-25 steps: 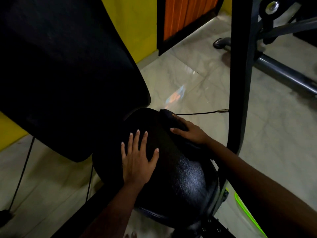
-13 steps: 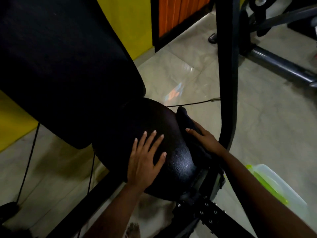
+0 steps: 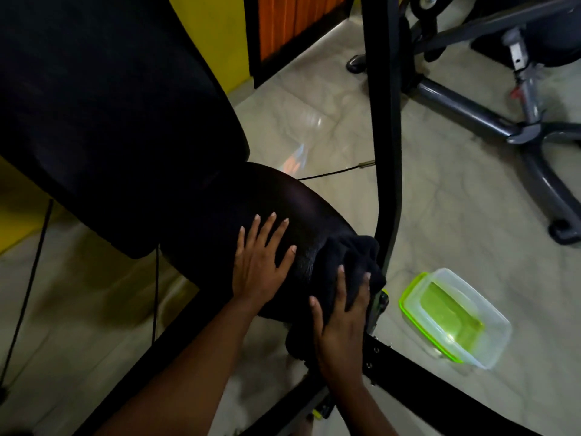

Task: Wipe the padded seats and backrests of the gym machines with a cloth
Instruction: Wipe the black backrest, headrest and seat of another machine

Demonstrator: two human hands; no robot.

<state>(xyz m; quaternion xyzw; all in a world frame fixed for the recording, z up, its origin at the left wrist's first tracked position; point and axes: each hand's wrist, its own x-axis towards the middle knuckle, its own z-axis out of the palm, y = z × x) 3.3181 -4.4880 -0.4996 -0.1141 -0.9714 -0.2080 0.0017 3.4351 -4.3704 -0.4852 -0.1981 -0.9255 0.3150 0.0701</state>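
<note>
- Filling the upper left of the head view: the black backrest pad (image 3: 110, 121), tilted, its lower end just above the far end of the seat.
- Padded seat (image 3: 283, 215): black and rounded. Its long axis runs from the near right edge up and left toward the backrest.
- Black frame upright (image 3: 385, 121) stands just right of the seat, close beside the cloth.
- Clear plastic container (image 3: 456, 322) with a green rim sits on the floor, right of the frame and apart from both hands.
- Dark cloth (image 3: 352, 256): bunched over the seat's near right edge, pinned there by the right hand.
- Right hand (image 3: 341, 328): fingers extended and spread, pressing the cloth onto the pad rather than wrapping it.
- Left hand (image 3: 261, 272): flat on the seat top, fingers splayed, holding nothing; reads as bracing.
- Judgement: most of the seat lies up and left of the right fingertips, so the next stroke likely runs along the long axis. The left hand sits nearer the backrest, but the cloth is with the right.
</note>
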